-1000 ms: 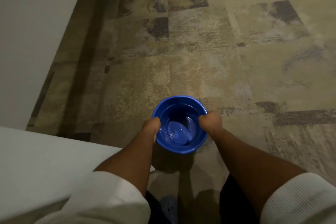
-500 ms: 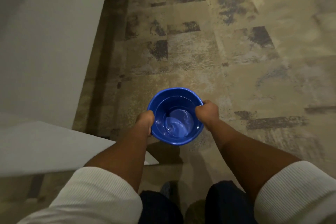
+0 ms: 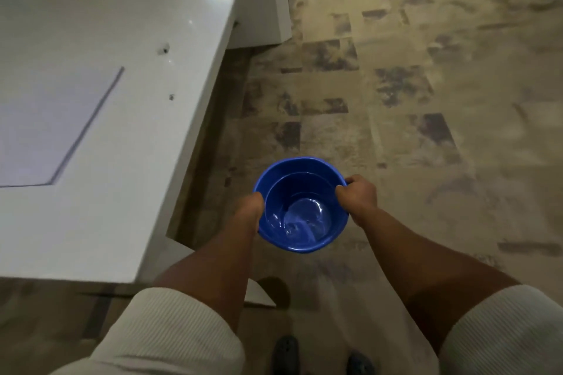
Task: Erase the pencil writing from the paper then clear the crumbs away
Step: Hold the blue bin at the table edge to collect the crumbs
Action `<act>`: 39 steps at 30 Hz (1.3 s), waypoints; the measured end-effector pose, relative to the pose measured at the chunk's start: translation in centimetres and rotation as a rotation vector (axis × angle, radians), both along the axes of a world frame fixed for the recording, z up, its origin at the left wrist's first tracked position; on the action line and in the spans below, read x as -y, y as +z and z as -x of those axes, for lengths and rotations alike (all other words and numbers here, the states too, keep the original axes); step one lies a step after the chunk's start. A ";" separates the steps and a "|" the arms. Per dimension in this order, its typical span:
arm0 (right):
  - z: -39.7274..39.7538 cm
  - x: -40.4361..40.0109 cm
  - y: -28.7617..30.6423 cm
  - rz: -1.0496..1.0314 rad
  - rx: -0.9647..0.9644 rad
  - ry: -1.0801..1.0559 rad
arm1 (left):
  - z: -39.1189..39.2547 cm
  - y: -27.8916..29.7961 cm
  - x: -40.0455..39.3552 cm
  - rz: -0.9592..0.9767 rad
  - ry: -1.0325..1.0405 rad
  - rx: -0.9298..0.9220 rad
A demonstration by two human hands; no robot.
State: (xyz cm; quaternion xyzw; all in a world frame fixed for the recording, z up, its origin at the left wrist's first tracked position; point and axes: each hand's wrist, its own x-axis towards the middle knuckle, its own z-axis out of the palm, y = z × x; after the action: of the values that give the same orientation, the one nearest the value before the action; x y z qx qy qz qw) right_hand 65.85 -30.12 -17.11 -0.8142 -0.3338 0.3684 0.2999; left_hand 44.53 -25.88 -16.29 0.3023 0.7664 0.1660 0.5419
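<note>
Paper (image 3: 45, 128), white and without writing that I can make out, lies flat on the white table (image 3: 128, 161), far to the left of the blue bowl (image 3: 301, 207) and higher in the head view. Some small dark specks (image 3: 164, 49) sit on the table just beyond the right edge of the paper; I cannot tell if they are crumbs. The blue bowl is held above the patterned floor (image 3: 426, 100), to the right of the table corner, and its inside looks shiny and has no visible content. The left hand (image 3: 251, 207) grips the left rim of the bowl, with the thumb on the rim and the fingers curled under, out of view. The right hand (image 3: 358, 195) grips the right rim, fingers curled around it. Both forearms are bare, and the white ribbed sleeves (image 3: 170, 335) are pushed up nearer to the camera than the bowl. Below the bowl, at the lower edge, two dark shoes (image 3: 286, 353) stand on the floor
</note>
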 end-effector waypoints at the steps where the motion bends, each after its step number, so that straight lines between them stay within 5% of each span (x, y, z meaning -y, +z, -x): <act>1: 0.1 -0.3 1.0 -0.007 -0.006 0.003 | 0.2 1.0 -0.2 -0.014 0.012 -0.005; 16: 3.8 -5.0 10.1 -0.201 -0.143 -0.064 | 2.8 10.7 -3.5 -0.220 0.066 -0.117; 28: 6.7 -8.2 13.8 -0.310 -0.141 -0.137 | 0.9 17.1 -6.1 -0.592 -0.521 -0.243; 39: 10.5 -10.9 15.1 -0.371 -0.208 -0.173 | 5.6 20.4 -11.3 -0.873 -0.447 -0.443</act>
State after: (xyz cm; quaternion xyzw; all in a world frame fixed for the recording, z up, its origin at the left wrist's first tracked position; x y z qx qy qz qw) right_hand 55.34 -19.25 -2.06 -0.7285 -0.2919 0.3553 0.5077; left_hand 38.93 -14.63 4.09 0.6832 0.6390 0.2820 0.2131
